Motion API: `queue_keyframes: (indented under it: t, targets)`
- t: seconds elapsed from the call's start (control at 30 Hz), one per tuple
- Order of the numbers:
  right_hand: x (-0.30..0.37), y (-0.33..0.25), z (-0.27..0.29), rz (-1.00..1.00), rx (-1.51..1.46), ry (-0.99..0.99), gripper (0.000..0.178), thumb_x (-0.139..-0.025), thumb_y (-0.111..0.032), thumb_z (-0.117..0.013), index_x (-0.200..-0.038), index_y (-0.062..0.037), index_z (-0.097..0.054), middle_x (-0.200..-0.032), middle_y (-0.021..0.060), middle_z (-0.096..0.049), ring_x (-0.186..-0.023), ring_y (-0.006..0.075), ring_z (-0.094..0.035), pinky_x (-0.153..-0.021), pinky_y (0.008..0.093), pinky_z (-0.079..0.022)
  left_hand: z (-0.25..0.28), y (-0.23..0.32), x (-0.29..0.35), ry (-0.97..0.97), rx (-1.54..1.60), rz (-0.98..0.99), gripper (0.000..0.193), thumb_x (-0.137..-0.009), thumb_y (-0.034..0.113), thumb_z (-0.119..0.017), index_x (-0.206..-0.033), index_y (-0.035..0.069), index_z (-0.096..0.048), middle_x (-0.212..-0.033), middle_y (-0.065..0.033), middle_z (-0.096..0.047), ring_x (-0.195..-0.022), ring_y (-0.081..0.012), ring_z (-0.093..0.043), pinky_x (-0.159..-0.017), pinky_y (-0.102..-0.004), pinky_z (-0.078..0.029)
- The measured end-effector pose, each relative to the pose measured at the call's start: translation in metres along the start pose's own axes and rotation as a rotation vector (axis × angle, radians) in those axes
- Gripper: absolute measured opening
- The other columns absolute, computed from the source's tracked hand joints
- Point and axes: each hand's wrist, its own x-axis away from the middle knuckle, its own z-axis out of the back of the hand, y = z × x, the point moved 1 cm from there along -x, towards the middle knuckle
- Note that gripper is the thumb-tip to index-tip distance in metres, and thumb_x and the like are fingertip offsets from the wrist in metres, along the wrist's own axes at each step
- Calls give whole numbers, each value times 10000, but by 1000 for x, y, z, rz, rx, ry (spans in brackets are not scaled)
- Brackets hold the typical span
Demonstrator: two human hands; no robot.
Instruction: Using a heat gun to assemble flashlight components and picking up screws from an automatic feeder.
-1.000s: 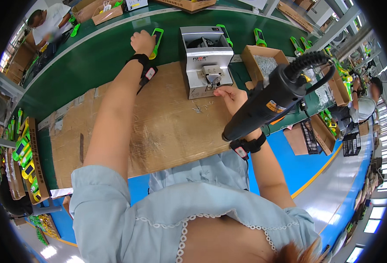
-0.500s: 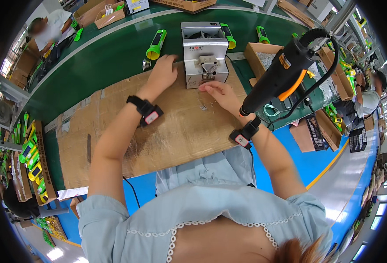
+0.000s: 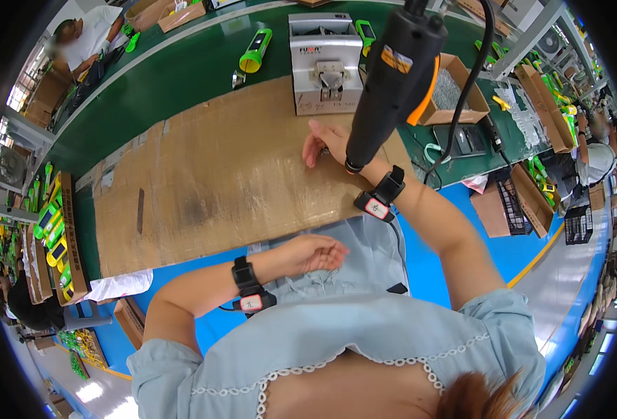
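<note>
My right hand (image 3: 328, 143) is low over the brown cardboard sheet (image 3: 197, 181), just in front of a silver-grey screw feeder machine (image 3: 326, 73). Its fingers are apart and bent downward. Tiny dark bits show beside the fingers, too small to make out. My left hand (image 3: 319, 253) is just off the near edge of the cardboard, over my lap, palm turned up and loosely cupped, with nothing visible in it. A black electric screwdriver (image 3: 392, 84) with an orange lever hangs in front of my right wrist and covers part of that hand.
A green-and-black handheld device (image 3: 256, 50) lies left of the machine, with a small silvery part (image 3: 238, 79) nearby. On the right stands a carton of small metal pieces (image 3: 452, 91). A box of green-yellow devices (image 3: 53, 244) is at the left. Two other people sit farther off.
My left hand has come back from beside the machine to the near edge. The right hand has drawn slightly toward me, over where small screws lay. The view has shifted.
</note>
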Motion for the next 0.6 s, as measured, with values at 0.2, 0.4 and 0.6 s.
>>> queue_keyframes:
  t: [0.2,0.4,0.6]
  targets:
    - [15,7,-21,-118,-120,70,628,-941,-504,-343,-679,15,-581,-580,117,-587,-483,178,-585,-450,278,-470,31,-6,-72,107,548,-302,340,-950,192,-427,-1157,-74,-471,-1131,-176,-558,-1074,-250,-550,-948,-354,-454]
    - [57,22,-40,-21,-312,231,444,-927,-412,-467,-744,-15,-546,-611,119,-583,-464,179,-569,-418,281,-456,22,2,-92,-280,744,-386,381,-954,199,-401,-1211,-82,-393,-1264,-207,-466,-1167,-288,-481,-1027,-394,-399]
    - [97,16,-71,-176,-154,393,635,-966,-457,-302,-583,-19,-556,-488,60,-542,-407,108,-507,-420,206,-411,36,-9,-99,-326,660,-424,407,-941,209,-401,-1239,-68,-379,-1289,-198,-443,-1185,-286,-459,-1026,-374,-387]
